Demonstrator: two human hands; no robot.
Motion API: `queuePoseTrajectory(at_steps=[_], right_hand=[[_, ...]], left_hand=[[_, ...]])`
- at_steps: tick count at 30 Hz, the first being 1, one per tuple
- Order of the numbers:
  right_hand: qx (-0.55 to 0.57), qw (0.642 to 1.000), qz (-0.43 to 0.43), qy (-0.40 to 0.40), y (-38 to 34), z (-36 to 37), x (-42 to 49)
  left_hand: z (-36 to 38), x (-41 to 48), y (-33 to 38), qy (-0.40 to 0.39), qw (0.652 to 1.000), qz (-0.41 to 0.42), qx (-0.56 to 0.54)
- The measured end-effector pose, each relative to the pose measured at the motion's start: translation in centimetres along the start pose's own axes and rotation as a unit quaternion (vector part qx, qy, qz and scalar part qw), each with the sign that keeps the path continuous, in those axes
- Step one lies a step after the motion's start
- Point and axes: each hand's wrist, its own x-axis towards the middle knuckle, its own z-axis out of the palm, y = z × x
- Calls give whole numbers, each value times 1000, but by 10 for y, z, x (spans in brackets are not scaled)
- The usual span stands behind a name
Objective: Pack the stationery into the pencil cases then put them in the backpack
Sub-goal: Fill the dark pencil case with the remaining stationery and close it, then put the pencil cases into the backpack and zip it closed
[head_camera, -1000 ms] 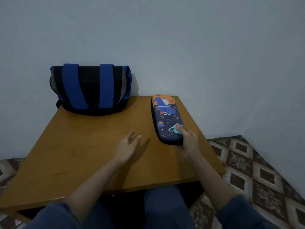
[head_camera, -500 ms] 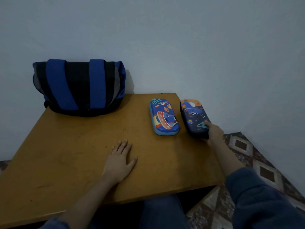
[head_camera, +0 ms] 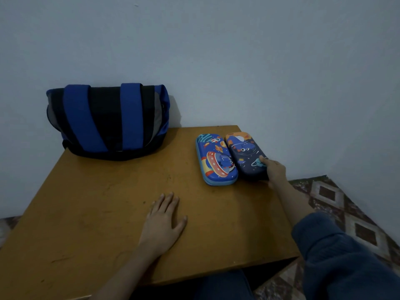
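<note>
Here, the right grip (head_camera: 274,169) is clasping the near end of the dark navy hard-shell pencil case (head_camera: 243,153), just beside a light blue pencil case (head_camera: 216,163) on the wooden counter (head_camera: 108,202); probably light, rigid, slick, best held endwise.

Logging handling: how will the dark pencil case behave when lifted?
Probably stiff: the dark pencil case looks hard-shelled. Flat on the table, it should slide, not roll. The right hand grips one end, so it may tilt.
</note>
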Motion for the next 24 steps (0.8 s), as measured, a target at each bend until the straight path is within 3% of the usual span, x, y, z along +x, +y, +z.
queuePoseTrajectory(at_steps=[8,13,17,20,24], right_hand=[[-2,1000,-20,0,5,10,13],[-82,991,-63,79,1,10,21],[-319,937,-96,104,3,7,23],[-425,894,-95,102,3,7,20],[-509,839,-191,12,16,11,9]], left_hand=[[-1,-1,0,2,1000,-1,1],[-1,-1,0,1,1000,-3,-2],[0,0,0,8,1000,-3,5],[0,-1,0,4,1000,-3,6],[-1,0,-1,5,1000,-2,0]])
